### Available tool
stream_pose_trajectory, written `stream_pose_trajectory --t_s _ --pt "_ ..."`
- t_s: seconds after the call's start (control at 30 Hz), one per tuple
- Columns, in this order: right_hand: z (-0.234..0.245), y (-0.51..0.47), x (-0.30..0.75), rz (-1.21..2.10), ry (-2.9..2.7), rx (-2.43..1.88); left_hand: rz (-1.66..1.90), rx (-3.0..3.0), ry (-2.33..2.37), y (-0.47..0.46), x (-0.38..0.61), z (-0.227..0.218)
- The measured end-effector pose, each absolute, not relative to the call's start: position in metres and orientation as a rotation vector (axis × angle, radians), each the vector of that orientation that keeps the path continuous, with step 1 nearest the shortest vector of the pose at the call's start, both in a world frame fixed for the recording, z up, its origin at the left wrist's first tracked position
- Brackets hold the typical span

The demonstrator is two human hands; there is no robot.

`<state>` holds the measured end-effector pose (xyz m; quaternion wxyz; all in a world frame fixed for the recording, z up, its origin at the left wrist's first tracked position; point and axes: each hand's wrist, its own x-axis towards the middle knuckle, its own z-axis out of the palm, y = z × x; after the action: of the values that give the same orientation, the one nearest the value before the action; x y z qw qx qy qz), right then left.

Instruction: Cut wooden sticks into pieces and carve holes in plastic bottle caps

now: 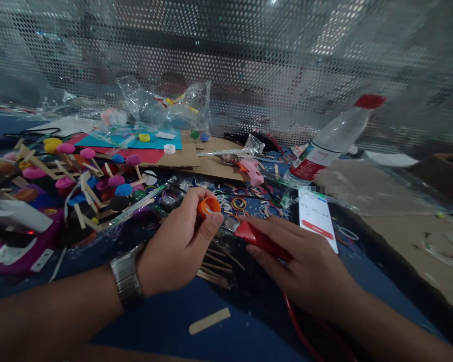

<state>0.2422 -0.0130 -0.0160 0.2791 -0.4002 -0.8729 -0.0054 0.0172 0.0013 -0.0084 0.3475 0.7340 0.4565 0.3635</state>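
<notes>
Between the thumb and fingers of my left hand (179, 241) is an orange bottle cap (210, 203), its open side tilted toward me. My right hand (305, 266) is closed around a red corded tool (262, 240), which looks like a hot glue gun. Its metallic tip points left, close to the cap; whether they touch I cannot tell. A red cord (296, 322) runs down from under my right hand. Several thin wooden sticks (217, 264) lie below my hands, and one flat craft stick (209, 321) rests nearer to me on the blue surface.
Several stick-and-cap pieces (117, 181) crowd the left, beside a purple power strip (41, 246). Rubber bands (238, 203) lie behind my hands. A red-capped plastic bottle (324, 143) and a phone (317, 218) stand and lie right. Cardboard (181, 156) and perforated metal (226, 55) are behind.
</notes>
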Motion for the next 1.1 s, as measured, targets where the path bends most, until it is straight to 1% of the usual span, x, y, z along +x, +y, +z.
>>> stream_pose_trajectory --t_s 0.17,0.77,1.1 --pt "-0.0145 -0.0146 0.2419 0.019 -2.355 -1.053 0.845 1.928 1.187 0.0001 0.0183 -0.0076" --pt "-0.0135 -0.0140 0.2401 0.079 -2.348 -1.063 0.850 1.951 1.232 0.0006 0.0192 -0.0079" --pt "-0.0138 -0.0155 0.2409 0.028 -2.341 -1.066 0.863 1.946 1.236 -0.0001 0.0186 -0.0082"
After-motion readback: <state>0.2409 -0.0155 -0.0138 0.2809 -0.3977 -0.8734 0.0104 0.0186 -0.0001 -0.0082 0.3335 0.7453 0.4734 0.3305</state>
